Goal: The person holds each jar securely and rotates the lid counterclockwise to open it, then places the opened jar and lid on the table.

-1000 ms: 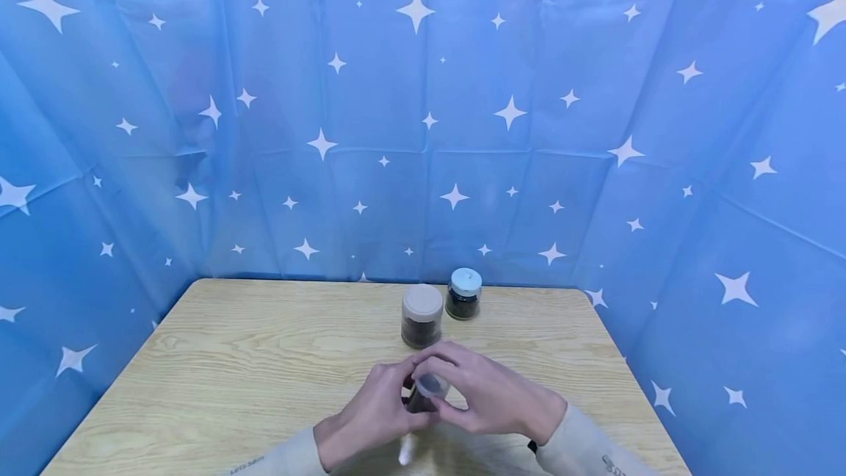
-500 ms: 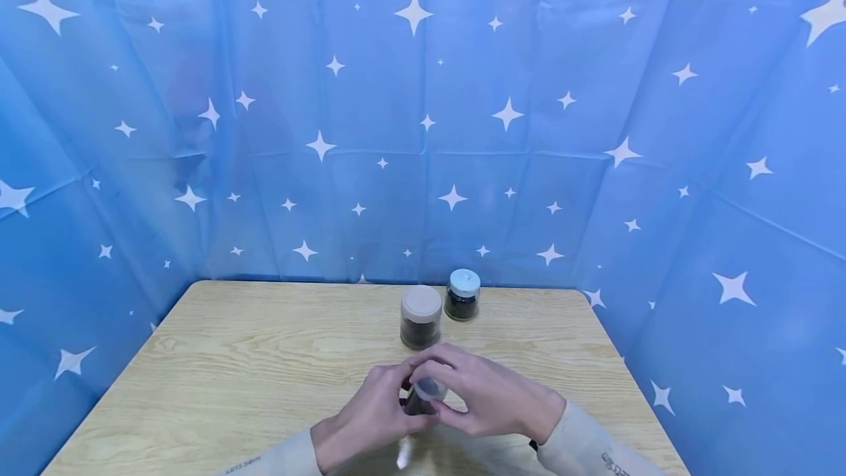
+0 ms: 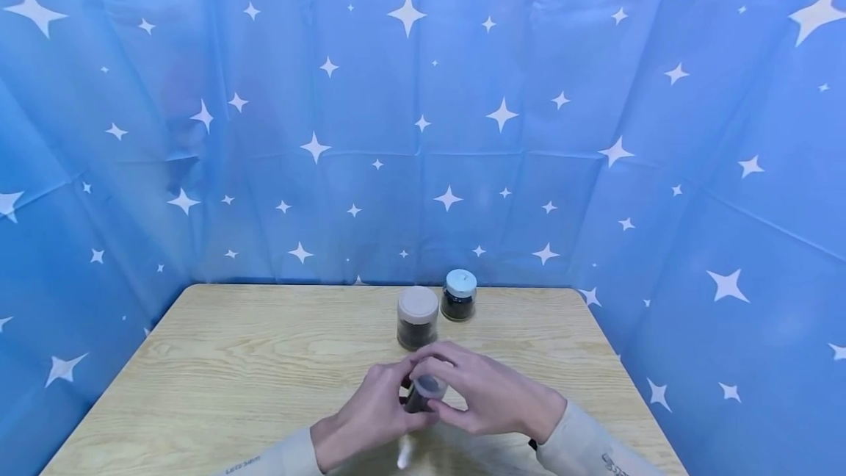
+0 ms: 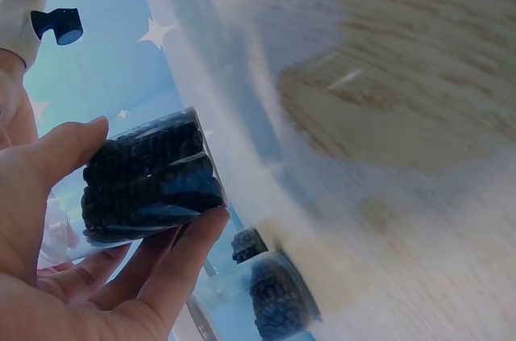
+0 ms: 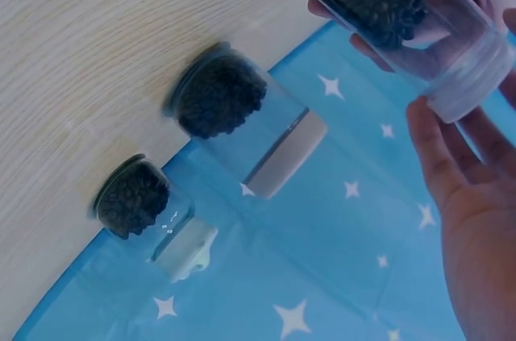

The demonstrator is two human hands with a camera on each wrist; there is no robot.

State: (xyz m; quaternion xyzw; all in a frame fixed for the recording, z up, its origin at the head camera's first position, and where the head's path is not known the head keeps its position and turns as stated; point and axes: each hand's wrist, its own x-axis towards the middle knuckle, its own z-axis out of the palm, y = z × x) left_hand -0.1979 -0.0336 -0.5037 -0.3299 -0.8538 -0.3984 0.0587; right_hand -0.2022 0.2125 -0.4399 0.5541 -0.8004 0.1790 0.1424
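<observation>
A clear jar (image 4: 153, 180) partly filled with dark, bean-like pieces is held between both hands. My left hand (image 3: 377, 402) grips its body, thumb on one side and fingers on the other. At the top, the fingers and thumb of my right hand (image 3: 489, 391) close round the translucent lid (image 5: 472, 79). In the right wrist view the space between the contents and that lid shows through the wall. Just beyond the hands stands a jar with a beige lid (image 3: 418, 307), and behind it to the right a smaller jar with a pale blue lid (image 3: 460, 283). Both contain similar dark pieces.
The hands work over the near part of a light wood-grain table (image 3: 264, 358). A blue curtain (image 3: 370, 94) with white stars hangs behind it and along both sides. The two standing jars are close to the table's back edge.
The head view has shifted slightly, so the jars and curtain sit a little further left. Both hands keep the same hold on the jar and its lid.
</observation>
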